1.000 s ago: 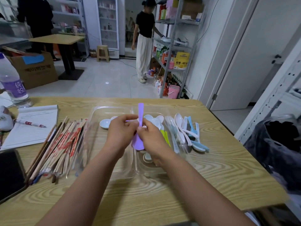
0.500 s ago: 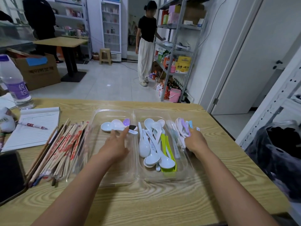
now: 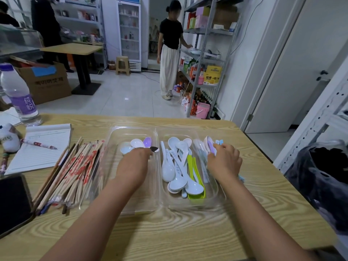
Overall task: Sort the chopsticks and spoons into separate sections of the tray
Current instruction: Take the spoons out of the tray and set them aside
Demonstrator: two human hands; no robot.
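A clear two-section tray (image 3: 131, 208) lies on the wooden table. A few spoons (image 3: 137, 143), white, purple and pale blue, lie at the far end of its left section, and my left hand (image 3: 132, 162) rests palm down on their handles with the fingertips hidden. The right section holds several white and green spoons (image 3: 178, 172). Just right of the tray lies a loose pile of spoons (image 3: 208, 141); my right hand (image 3: 225, 161) is on it, fingers curled at a purple spoon (image 3: 211, 147). A heap of chopsticks (image 3: 75, 166) lies left of the tray.
On the left of the table are a notebook (image 3: 41, 151) with a pen (image 3: 37, 144), a water bottle (image 3: 17, 95), a plush toy (image 3: 8, 137) and a dark phone (image 3: 13, 200). A black bag (image 3: 320, 176) sits beyond the right table edge. A person (image 3: 169, 53) stands by the shelves.
Both hands held a purple spoon upright over the tray. Then my left hand laid it in the left section while my right hand moved to the spoon pile on the right.
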